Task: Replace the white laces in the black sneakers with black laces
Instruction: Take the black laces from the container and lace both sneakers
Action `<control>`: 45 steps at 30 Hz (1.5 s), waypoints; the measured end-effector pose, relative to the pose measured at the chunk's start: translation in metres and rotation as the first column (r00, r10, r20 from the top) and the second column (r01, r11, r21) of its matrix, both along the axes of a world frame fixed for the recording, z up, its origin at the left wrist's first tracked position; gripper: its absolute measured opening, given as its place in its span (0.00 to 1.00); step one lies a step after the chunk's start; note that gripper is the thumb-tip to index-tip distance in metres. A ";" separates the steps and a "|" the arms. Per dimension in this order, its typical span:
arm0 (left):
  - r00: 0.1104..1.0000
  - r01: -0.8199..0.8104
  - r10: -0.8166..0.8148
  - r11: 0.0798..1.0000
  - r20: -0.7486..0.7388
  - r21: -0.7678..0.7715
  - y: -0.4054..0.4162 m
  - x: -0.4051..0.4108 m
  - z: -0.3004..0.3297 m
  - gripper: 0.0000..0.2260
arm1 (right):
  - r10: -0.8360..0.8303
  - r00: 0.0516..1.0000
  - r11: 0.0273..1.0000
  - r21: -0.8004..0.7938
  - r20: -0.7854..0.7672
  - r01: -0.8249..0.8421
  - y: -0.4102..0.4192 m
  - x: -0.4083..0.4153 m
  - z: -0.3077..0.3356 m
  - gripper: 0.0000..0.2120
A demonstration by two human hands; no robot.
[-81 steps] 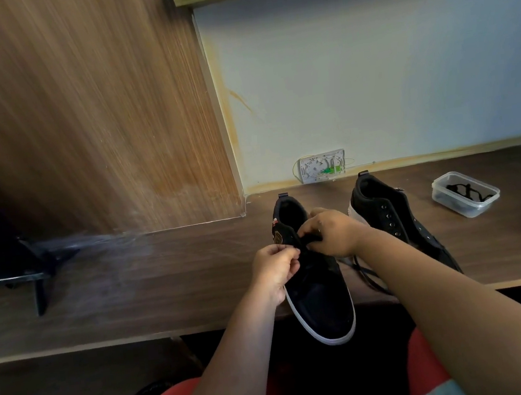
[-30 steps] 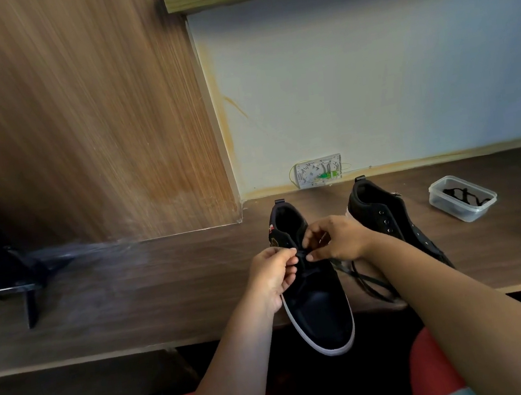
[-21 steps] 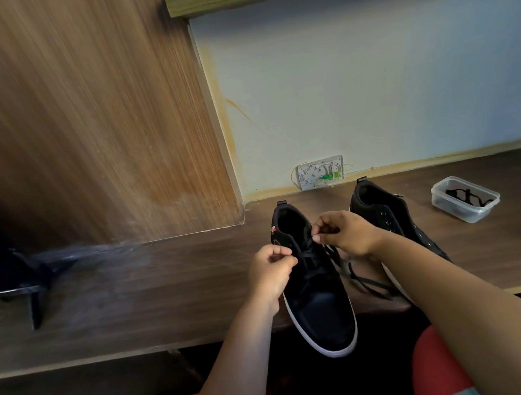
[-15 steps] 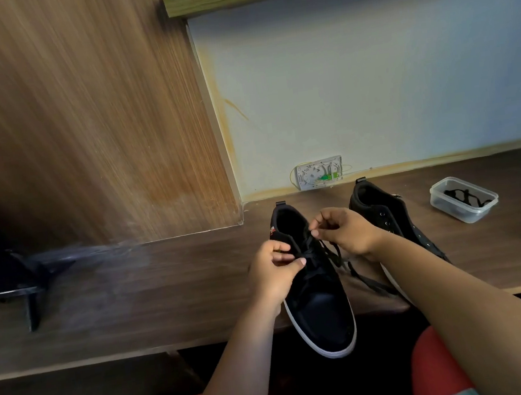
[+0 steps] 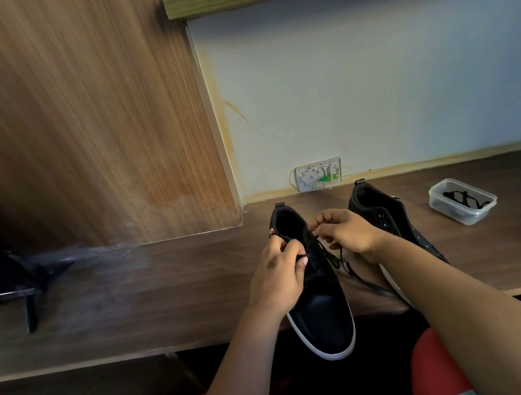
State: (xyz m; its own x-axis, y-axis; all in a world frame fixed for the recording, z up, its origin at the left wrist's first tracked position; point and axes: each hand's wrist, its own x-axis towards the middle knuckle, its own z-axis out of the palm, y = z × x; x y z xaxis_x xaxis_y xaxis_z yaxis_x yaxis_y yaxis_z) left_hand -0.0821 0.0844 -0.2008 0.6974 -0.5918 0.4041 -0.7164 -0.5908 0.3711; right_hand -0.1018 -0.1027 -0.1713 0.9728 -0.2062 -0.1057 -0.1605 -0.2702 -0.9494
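Fingers, head view: left hand (image 5: 276, 269) pinches a strand of the black lace (image 5: 342, 261) at the near sneaker's (image 5: 316, 292) left eyelet row; right hand (image 5: 347, 231) has fingertips curled round the lace up by the tongue.
Near sneaker: lies at the desk's (image 5: 165, 284) front edge, white-soled toe hanging over it toward the person, heel toward the wall.
Lace: crosses the upper eyelets; loose length trails off to the right between the two shoes.
Second sneaker: (image 5: 389, 217) just right of the first, partly behind the right forearm, eyelets bare, no lace seen in it.
Plastic container: (image 5: 463, 200) toward the desk's right end, open, a dark lace coiled inside.
Wall plate: (image 5: 318, 173) on the wall at the desk's back edge.
Step in hand: likely lacing the top eyelets of the near sneaker; no white lace shows.
Next move: probably draw both ends snug and even, then take the lace from the container for the second sneaker.
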 end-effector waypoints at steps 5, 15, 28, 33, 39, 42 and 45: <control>0.957 -0.044 -0.010 0.983 -0.291 -0.179 0.004 0.006 0.003 0.15 | -0.043 0.994 0.880 -0.474 -0.097 -0.008 -0.011 -0.002 0.001 0.07; 0.986 0.035 -0.060 0.987 -0.154 -0.158 -0.009 0.022 0.010 0.17 | 0.078 0.996 0.869 -0.487 -0.046 -0.090 -0.002 -0.001 0.004 0.09; 0.913 0.045 -0.129 0.975 -0.388 -0.217 -0.031 0.019 0.040 0.16 | 0.014 0.966 0.999 -0.054 0.257 0.000 0.008 -0.010 0.042 0.19; 0.747 -0.165 -0.298 0.782 -0.594 -0.601 -0.031 0.014 0.065 0.11 | 0.019 0.968 0.984 -0.176 0.251 0.026 0.009 -0.004 0.039 0.19; 0.445 -0.787 -0.461 0.207 -0.768 -0.581 -0.001 0.029 0.050 0.11 | -0.016 0.991 0.998 0.068 0.130 0.008 -0.036 -0.009 0.016 0.17; 0.611 -0.677 -0.044 0.488 -0.790 -0.551 0.006 0.032 0.043 0.14 | -0.112 0.979 0.984 0.156 0.173 0.085 -0.039 -0.008 0.016 0.17; 0.920 -0.301 0.222 0.928 -0.322 -0.219 -0.002 0.030 0.043 0.17 | 0.004 0.977 0.998 -0.055 0.214 0.008 -0.016 -0.006 0.022 0.17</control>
State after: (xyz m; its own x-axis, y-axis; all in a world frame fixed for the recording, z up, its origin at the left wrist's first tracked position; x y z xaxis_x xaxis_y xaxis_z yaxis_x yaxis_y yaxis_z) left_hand -0.0524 0.0820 -0.1583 0.9210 -0.2737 0.2773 -0.3887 -0.5969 0.7018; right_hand -0.1074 -0.1188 -0.1489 0.9712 -0.2076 0.1167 0.0445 -0.3230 -0.9453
